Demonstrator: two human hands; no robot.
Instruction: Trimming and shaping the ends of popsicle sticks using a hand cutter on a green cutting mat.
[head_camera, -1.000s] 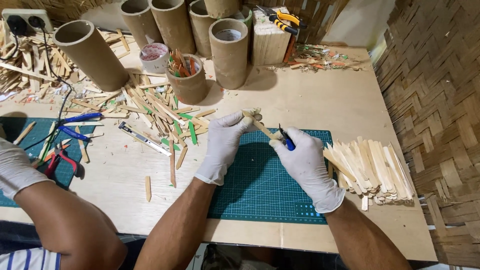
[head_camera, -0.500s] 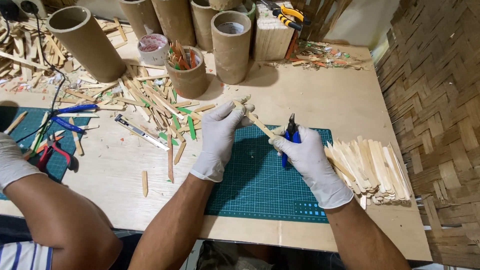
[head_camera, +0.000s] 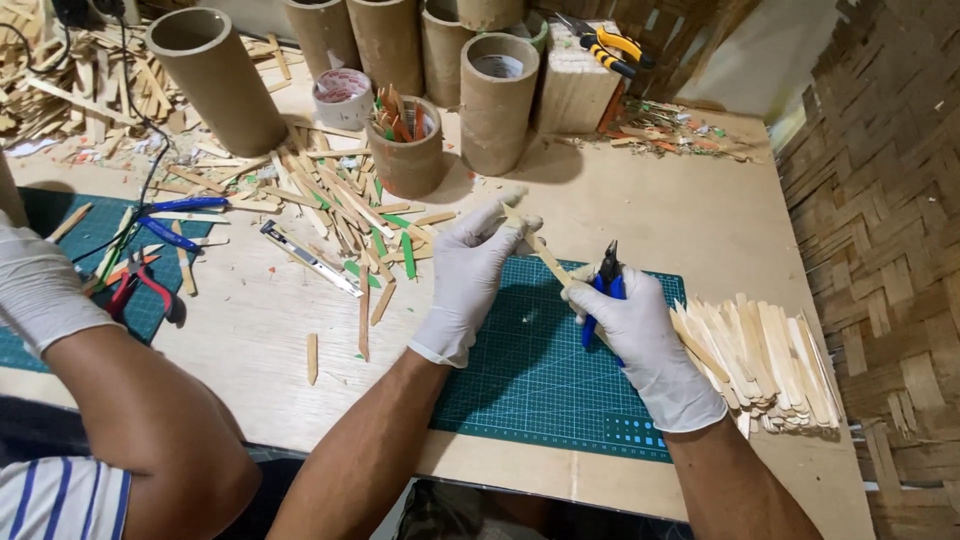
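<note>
Pinching a thin wooden stick (head_camera: 540, 252) in the left hand (head_camera: 468, 275) above the green mat (head_camera: 540, 370), gripping blue cutters (head_camera: 603, 292) in the right hand (head_camera: 640, 345), keeping both ends steady.

Woven bamboo wall (head_camera: 880, 200) beside wooden worktable (head_camera: 700, 220)

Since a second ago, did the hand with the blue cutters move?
Yes. The right hand with the blue cutters lifted its tips upright, staying over the green mat.
</note>
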